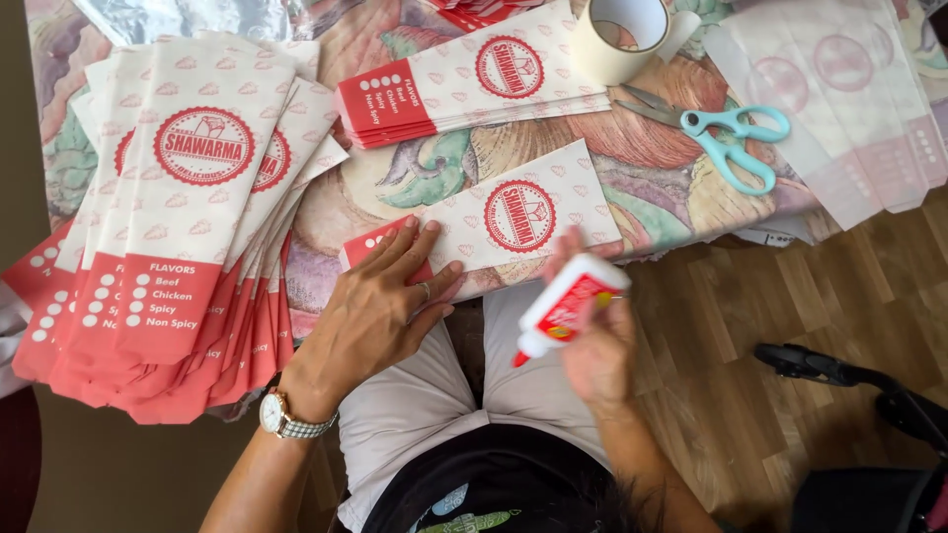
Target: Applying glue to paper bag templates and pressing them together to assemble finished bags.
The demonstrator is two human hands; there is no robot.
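Observation:
My left hand [380, 306] lies flat, fingers spread, on the red end of a white-and-red paper bag [513, 217] that rests at the table's near edge. A ring shows on one finger and a watch on the wrist. My right hand [597, 341] grips a white glue bottle with a red label [558, 308], its red tip pointing down and to the left, just right of the bag's near edge and above my lap.
A fanned pile of finished bags [188, 197] covers the left. A flat stack of bags [464, 84] lies behind, with a tape roll [624, 35], teal scissors [726, 133] and pale bags [849, 99] at the right. Wooden floor and a black frame [839, 375] lie right.

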